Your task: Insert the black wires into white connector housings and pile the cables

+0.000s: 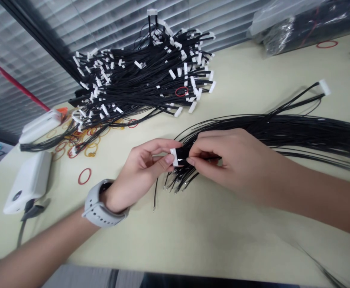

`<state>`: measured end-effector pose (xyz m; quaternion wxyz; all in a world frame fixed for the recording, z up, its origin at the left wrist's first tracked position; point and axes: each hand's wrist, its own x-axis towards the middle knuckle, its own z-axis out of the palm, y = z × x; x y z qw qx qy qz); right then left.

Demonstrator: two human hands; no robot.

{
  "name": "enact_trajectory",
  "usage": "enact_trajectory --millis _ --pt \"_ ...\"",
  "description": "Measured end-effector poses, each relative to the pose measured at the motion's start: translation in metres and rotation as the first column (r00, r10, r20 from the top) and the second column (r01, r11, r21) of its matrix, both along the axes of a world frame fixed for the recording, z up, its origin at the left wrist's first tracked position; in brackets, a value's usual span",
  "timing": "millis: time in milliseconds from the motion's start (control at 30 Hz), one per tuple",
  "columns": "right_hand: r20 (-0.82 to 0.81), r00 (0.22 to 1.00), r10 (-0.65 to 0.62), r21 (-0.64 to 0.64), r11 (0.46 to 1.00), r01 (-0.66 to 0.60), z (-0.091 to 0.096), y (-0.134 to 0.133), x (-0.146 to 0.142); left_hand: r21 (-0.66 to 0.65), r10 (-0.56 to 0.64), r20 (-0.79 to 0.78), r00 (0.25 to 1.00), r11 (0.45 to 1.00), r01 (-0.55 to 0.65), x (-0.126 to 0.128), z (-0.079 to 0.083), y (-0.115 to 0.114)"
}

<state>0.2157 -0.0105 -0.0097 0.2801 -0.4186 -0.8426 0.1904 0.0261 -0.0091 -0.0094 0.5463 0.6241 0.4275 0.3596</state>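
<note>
Between the thumb and fingers of my left hand [151, 162] is a small white connector housing [174, 157], its flat end facing left. My right hand [223, 154] pinches a black wire [183, 161] just to the right of the housing, thumb and fingertips pressed together. Beneath both hands lies a long bundle of loose black wires [307, 132], their bare metal terminals [176, 188] poking out below the housing. Another white connector [324, 87] with black wires rests across the bundle at the right. My palm hides part of the pinched wire.
A big heap of black cables with white connectors [145, 76] lies against the window blinds. Rubber bands [92, 140] are scattered left of it, with one red band [84, 176] nearer. A white power adapter [31, 180] sits at the left; a clear plastic bag [301, 28] is back right.
</note>
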Motion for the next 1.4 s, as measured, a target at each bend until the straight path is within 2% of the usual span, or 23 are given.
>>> enact_trajectory --millis 333,700,900,1067,1200,1333,1400 --pt "0.000 1.000 -0.007 0.001 1.000 0.007 -0.004 -0.001 -0.002 0.048 0.012 -0.072 0.997 0.999 -0.008 0.001 0.000 -0.002" --pt "-0.098 0.995 -0.025 -0.060 0.998 0.020 -0.014 -0.003 -0.010 0.070 0.039 -0.111 0.993 0.997 -0.031 0.000 -0.002 -0.003" --pt "-0.198 0.980 0.003 -0.076 0.997 -0.019 -0.018 -0.003 -0.013 0.063 0.035 -0.100 0.994 0.998 -0.029 0.001 -0.002 -0.002" --pt "-0.174 0.985 0.005 -0.068 0.998 -0.017 -0.015 -0.001 -0.012 0.030 -0.003 -0.039 0.999 1.000 0.004 0.001 -0.003 0.000" --pt "-0.062 0.997 0.052 0.015 0.999 -0.051 -0.008 0.002 -0.005 -0.026 -0.004 0.012 1.000 1.000 0.004 0.000 -0.004 0.002" --pt "-0.029 1.000 -0.009 0.186 0.982 0.015 -0.003 0.006 0.002 -0.055 0.075 0.092 0.993 0.996 -0.070 -0.001 -0.004 0.004" --pt "0.028 1.000 -0.009 0.242 0.970 0.002 -0.003 0.010 0.005 -0.042 0.110 0.151 0.982 0.994 -0.105 -0.002 -0.004 0.004"
